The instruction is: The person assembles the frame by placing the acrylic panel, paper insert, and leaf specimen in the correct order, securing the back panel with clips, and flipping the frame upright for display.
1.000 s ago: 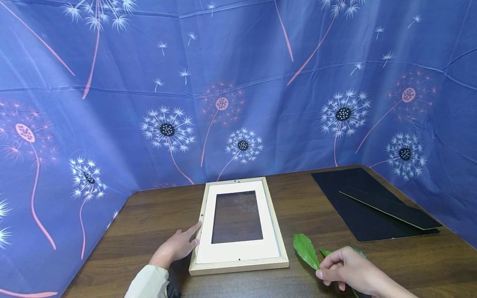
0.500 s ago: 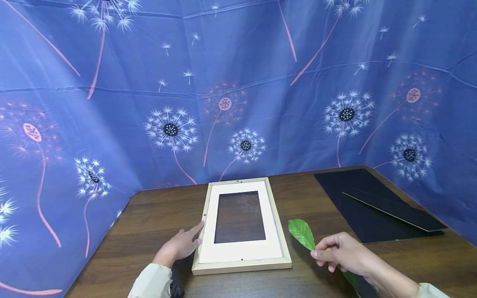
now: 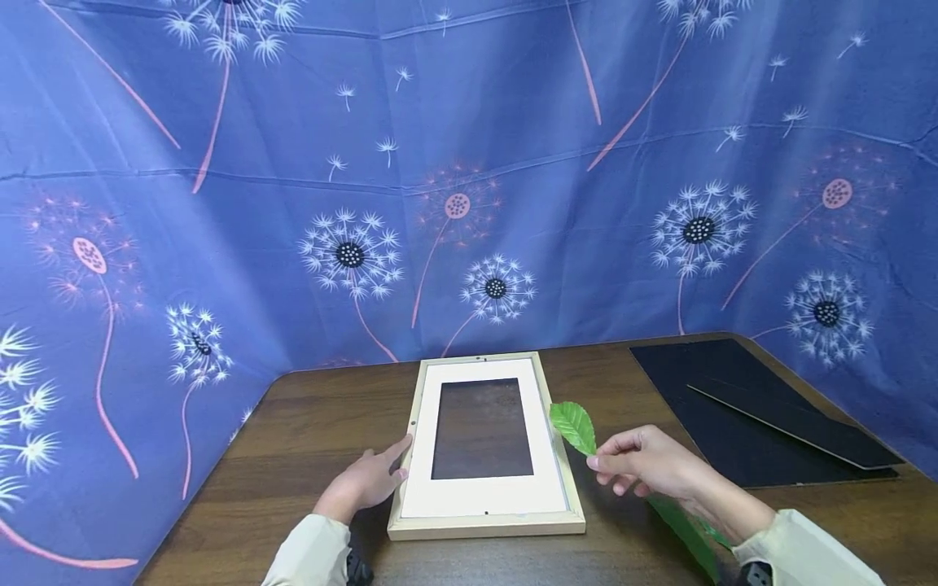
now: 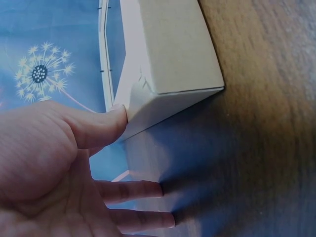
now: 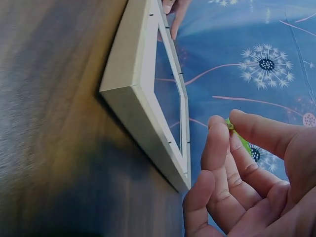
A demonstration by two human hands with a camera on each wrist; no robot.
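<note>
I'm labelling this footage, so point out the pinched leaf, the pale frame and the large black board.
Pinched leaf (image 3: pixel 574 426): head view, middle of its blade.
Pale frame (image 3: pixel 487 526): head view, its near rail.
Large black board (image 3: pixel 736 448): head view, bare part of its top.

My head view crops the near edge of the worktop (image 3: pixel 308 423); towards it, the right forearm (image 3: pixel 733 500) partly covers lower leaves (image 3: pixel 680 522), and whether they join the held leaf (image 3: pixel 572 425) I can't tell. My left wrist view crops the left hand (image 4: pixel 64 158) and frame (image 4: pixel 182 47).

The leaf (image 3: pixel 573 426) is green, the frame (image 3: pixel 487 527) cream, the cloth (image 3: pixel 506 98) blue and dandelion-printed
</note>
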